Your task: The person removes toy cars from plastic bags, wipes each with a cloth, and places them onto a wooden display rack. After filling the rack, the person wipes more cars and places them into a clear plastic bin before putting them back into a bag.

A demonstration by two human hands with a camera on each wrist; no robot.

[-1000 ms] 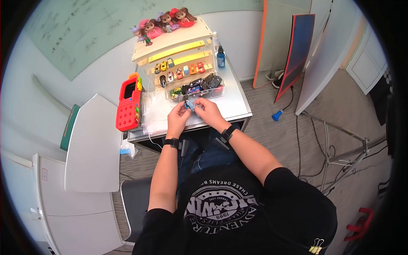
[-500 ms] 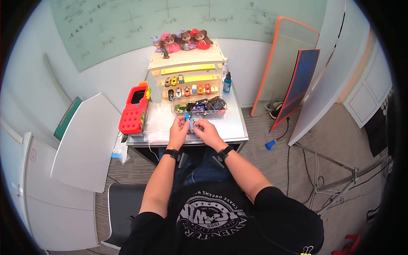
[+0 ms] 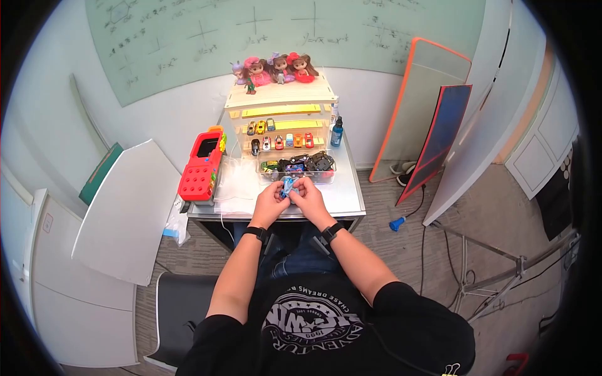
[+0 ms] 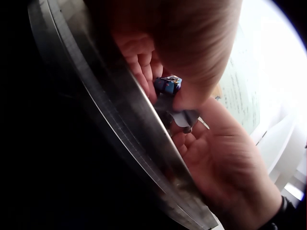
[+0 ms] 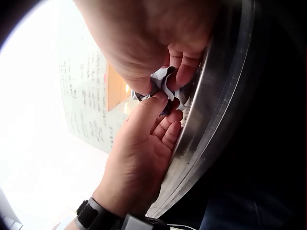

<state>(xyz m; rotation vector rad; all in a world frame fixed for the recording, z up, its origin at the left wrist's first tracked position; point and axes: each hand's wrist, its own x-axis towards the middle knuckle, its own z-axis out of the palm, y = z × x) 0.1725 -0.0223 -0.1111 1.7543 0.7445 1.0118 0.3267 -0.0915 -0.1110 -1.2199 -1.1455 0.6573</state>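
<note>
Close in front of the clear bin, both hands meet over a small blue toy car (image 4: 168,85) and a grey-blue cloth (image 3: 290,184). My left hand (image 3: 269,205) grips the car between thumb and curled fingers, which hide much of it. With thumb and fingers, my right hand (image 3: 310,202) pinches the cloth, bunched against the car. In the right wrist view the crumpled cloth (image 5: 163,79) shows between the two hands' fingertips. The clear bin (image 3: 323,178) holds several toy cars and dark parts.
Behind the bin, a stepped wooden rack (image 3: 282,95) carries rows of toy cars, with dolls (image 3: 278,70) on top. A red toy case (image 3: 199,180) stands at the left, beside clear plastic bags (image 3: 241,182). At the back right is a blue bottle (image 3: 337,133).
The head view has tilted up, so the table sits lower in it. Half a second ago the blue car showed above the left fingers; now the cloth covers more of it.
</note>
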